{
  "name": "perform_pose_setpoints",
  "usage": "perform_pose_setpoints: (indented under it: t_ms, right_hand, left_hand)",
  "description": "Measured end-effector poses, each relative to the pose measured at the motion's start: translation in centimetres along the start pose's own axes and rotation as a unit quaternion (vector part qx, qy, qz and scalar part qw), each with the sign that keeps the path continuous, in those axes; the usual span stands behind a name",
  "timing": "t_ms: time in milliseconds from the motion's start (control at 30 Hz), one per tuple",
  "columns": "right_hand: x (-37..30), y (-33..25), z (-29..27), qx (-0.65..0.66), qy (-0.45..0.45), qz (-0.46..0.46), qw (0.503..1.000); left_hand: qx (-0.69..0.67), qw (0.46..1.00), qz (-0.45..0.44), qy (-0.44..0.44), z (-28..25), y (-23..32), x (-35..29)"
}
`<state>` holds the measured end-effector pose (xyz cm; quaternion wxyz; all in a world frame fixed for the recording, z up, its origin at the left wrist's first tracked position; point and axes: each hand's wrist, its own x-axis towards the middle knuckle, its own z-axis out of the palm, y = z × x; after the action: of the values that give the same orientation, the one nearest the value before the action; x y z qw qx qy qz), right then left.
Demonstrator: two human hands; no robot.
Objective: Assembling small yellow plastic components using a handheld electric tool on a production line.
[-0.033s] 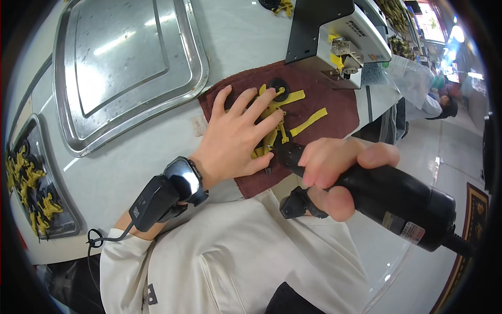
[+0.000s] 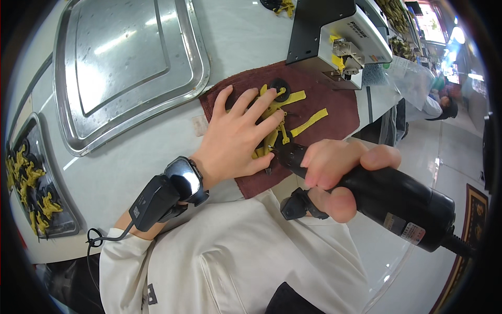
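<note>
My left hand (image 2: pixel 232 133) lies with its fingers spread over a yellow and black piece, pressing it against a maroon cloth (image 2: pixel 337 99). Yellow straps (image 2: pixel 308 123) and a black round disc (image 2: pixel 281 90) stick out past my fingertips; the rest of the piece is under the hand. My right hand (image 2: pixel 334 167) is wrapped round a black, corded power tool that looks like an electric screwdriver (image 2: pixel 408 204). Its front end meets the yellow piece beside my left thumb, and the tip itself is too small to make out.
A large steel tray (image 2: pixel 125 63) covers the table's far left. Another tray (image 2: pixel 73 222), at the left edge, holds several yellow and black pieces. A box-shaped machine (image 2: pixel 334 31) with yellow material at its front stands beyond the cloth. Another person (image 2: pixel 444 107) is at the far right.
</note>
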<state>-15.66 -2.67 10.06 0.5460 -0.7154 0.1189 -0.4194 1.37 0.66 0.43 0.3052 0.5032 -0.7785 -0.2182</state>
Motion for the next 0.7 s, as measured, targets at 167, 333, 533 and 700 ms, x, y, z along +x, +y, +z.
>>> perform_pose_setpoints:
  t_ms: [167, 333, 533, 700]
  right_hand:
    - [-0.2, -0.1, 0.3, 0.001, 0.019, 0.006, 1.000]
    - [0.8, 1.1, -0.1, 0.020, -0.045, 0.021, 0.999]
    - [1.0, 1.6, 0.9, 0.034, 0.040, 0.008, 0.999]
    - [-0.1, 1.1, 1.2, 0.004, 0.038, -0.002, 0.999]
  left_hand:
    - [-0.009, 1.000, -0.003, -0.003, 0.0, 0.2, -0.2]
    - [-0.016, 1.000, -0.004, 0.003, 0.4, -0.2, 0.1]
    - [-0.017, 1.000, -0.001, 0.010, 0.2, -0.6, 0.6]
    - [-0.012, 0.999, 0.007, 0.029, 0.1, -0.7, 0.0]
